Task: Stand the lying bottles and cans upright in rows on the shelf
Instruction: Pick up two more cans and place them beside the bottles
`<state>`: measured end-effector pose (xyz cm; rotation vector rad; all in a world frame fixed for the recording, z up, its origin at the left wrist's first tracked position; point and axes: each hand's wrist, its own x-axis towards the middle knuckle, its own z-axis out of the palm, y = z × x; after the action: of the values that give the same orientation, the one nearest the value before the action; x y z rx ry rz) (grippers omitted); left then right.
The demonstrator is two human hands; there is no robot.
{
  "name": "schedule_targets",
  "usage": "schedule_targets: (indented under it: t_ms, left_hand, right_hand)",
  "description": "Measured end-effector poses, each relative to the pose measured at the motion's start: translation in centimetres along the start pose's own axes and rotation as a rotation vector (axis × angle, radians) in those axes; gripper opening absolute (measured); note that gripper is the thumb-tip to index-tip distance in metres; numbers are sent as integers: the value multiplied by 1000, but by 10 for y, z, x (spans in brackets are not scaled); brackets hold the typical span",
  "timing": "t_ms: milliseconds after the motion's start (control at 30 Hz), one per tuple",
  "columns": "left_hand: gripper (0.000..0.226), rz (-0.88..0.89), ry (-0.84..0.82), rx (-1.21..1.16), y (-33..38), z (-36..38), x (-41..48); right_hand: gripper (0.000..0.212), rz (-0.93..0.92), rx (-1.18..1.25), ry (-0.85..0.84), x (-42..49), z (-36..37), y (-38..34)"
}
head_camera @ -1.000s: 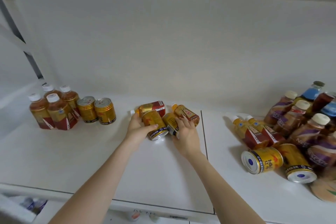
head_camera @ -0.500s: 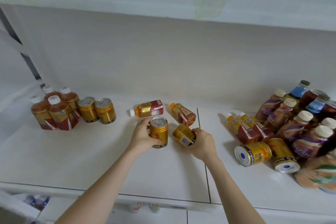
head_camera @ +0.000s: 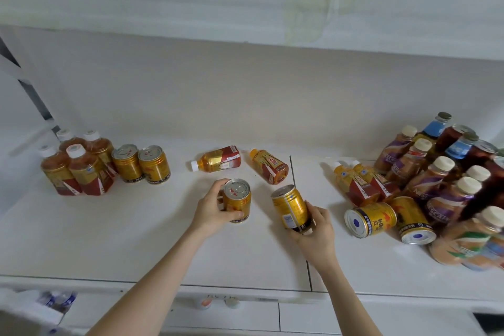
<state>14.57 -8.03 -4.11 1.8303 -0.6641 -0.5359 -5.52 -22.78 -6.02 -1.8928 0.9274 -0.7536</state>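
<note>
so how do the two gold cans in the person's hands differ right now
The gold metal can in the left hand stands upright on the white shelf, its silver top facing up. The gold metal can in the right hand is tilted, its top leaning away, gripped near its base. Both look alike in size and colour.

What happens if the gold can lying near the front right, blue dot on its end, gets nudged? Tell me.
The gold can lies on its side on the smooth white shelf, so it will probably roll easily. Another lying can sits right beside it and would likely block rolling that way. Its metal wall looks rigid and glossy, so probably firm but a little slippery to grip.
</note>
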Motion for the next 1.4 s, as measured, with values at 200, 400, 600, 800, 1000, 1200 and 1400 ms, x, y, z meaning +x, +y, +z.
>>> schedule_targets:
  t_ms: [200,400,600,800,1000,1200,1400]
  left_hand:
    - [77,13,-37,17,2,6,-11]
    - [79,14,-51,67,0,13,-15]
    - [77,6,-8,76,4,18,-23]
    - [77,3,8,88,4,13,-40]
    - [79,7,33,77,-1,-7,-52]
    - [75,41,35,85,-10,-47,-58]
    - [75,69,4,102,-27,-111,-56]
  right_hand:
    - [59,104,75,35,-20,-9,21]
    - [58,97,34,-7,-18,-6,12]
    - [56,118,45,22,-15,-3,-7]
    - [60,122,25,-44,-22,0,-17]
    - [59,86,17,-105,-30,10,-33]
    - [59,46,8,-131,-41,40,-55]
    - [62,43,-2,-98,-62,91,-86]
